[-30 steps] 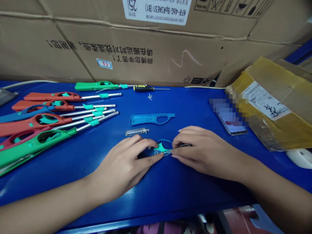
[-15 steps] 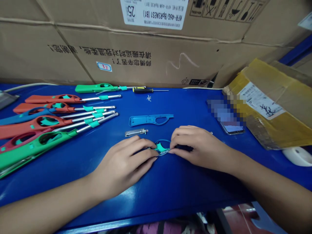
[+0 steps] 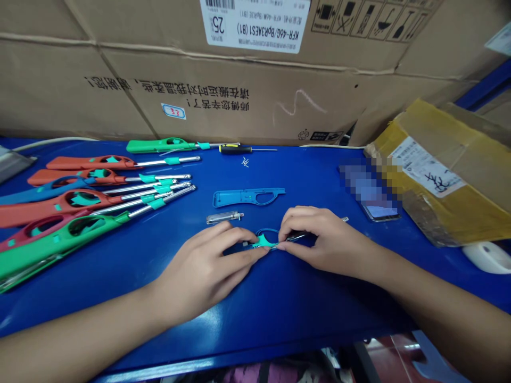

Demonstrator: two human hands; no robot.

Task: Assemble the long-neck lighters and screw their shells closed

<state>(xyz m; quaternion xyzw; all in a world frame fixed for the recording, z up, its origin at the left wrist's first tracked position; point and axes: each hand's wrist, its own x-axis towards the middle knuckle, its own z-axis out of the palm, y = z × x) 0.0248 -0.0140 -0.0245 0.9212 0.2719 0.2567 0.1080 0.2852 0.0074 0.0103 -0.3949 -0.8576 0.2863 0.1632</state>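
In the head view, the left hand (image 3: 207, 266) lies low on the blue counter (image 3: 279, 303), its thumb and forefinger pinched narrow on a teal trigger (image 3: 263, 243) that sits in a blue lighter loop (image 3: 268, 231) right at its fingertips. The right hand (image 3: 323, 239) meets it from the other side, fingers curled closed over a thin metal tube (image 3: 342, 219) with their tips touching the trigger. Just beyond both hands lie a clear fuel tank (image 3: 224, 217) and a blue shell half (image 3: 247, 197); finished lighters (image 3: 99, 199) lie well off past the left hand.
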